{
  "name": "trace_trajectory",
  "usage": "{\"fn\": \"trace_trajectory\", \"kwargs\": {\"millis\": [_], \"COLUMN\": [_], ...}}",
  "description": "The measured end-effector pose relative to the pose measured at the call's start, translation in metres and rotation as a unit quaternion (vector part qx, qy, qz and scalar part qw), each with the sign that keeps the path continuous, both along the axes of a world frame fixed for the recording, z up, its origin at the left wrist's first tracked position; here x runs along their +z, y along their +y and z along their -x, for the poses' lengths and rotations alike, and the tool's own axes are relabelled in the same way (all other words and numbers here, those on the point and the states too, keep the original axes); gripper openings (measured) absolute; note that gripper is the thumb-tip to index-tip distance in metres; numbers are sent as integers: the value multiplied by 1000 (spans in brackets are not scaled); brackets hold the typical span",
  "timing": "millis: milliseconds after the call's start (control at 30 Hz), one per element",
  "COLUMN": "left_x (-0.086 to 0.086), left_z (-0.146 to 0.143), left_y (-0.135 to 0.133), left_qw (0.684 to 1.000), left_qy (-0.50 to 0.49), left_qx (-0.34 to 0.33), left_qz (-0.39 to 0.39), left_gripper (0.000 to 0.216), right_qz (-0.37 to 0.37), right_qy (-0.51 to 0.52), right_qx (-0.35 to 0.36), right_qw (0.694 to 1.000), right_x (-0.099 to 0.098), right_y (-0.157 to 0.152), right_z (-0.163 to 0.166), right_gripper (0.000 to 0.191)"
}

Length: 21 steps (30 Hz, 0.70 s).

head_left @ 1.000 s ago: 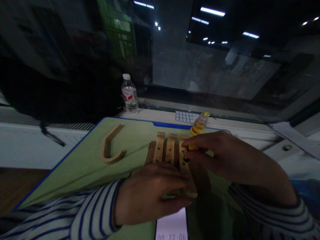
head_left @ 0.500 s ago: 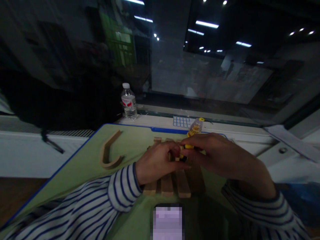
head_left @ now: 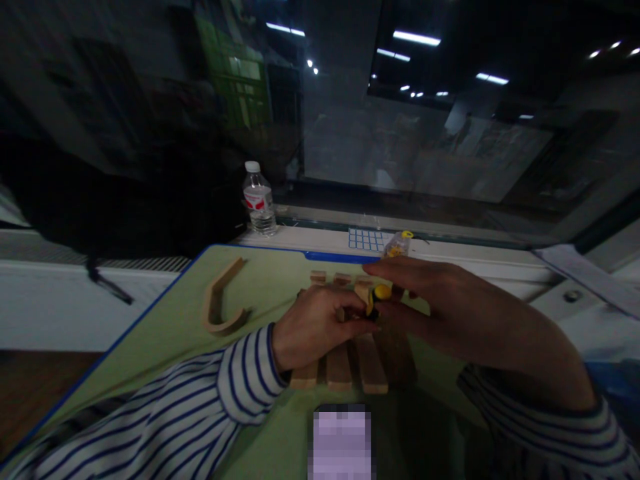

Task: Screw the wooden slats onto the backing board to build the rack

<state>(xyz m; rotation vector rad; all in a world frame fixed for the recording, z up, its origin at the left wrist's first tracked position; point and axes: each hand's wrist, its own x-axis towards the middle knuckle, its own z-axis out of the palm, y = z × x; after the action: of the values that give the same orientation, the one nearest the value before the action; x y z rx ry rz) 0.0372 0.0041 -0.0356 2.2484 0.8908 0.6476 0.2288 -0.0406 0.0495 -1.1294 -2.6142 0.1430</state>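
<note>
Several wooden slats (head_left: 364, 363) lie side by side on the green mat (head_left: 165, 337). My left hand (head_left: 320, 323) rests on the slats with its fingers curled in a pinch at the tip of a small yellow-and-black screwdriver (head_left: 377, 297). My right hand (head_left: 440, 300) is closed round that screwdriver from the right, holding it upright over the slats. What the left fingers pinch is too small to make out.
A curved wooden piece (head_left: 220, 303) lies to the left on the mat. A clear yellow-capped jar (head_left: 395, 247) and a blue grid card (head_left: 367, 239) sit behind the slats. A water bottle (head_left: 259, 199) stands on the sill. A phone (head_left: 343, 443) lies near me.
My left hand moved from the near end of the slats up to the screwdriver tip. My right hand stayed on the screwdriver, shifting slightly.
</note>
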Motion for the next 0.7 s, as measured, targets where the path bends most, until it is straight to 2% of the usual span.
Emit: {"fn": "trace_trajectory", "kwargs": {"millis": [167, 433, 700], "left_x": [1, 3, -2], "left_z": [1, 0, 3], "left_y": [0, -1, 8], "left_qw": [1000, 999, 996], "left_qy": [15, 14, 5], "left_qx": [-2, 3, -91], "left_qz": [-25, -40, 17], "left_gripper": [23, 24, 24], "right_qz": [36, 47, 11], "right_qy": [4, 10, -16], "right_qx": [26, 7, -41], "right_qw": [999, 999, 999], "right_x": [-1, -2, -6], "right_y": [1, 1, 3], "right_z": [0, 2, 1], "right_gripper": [28, 18, 13]}}
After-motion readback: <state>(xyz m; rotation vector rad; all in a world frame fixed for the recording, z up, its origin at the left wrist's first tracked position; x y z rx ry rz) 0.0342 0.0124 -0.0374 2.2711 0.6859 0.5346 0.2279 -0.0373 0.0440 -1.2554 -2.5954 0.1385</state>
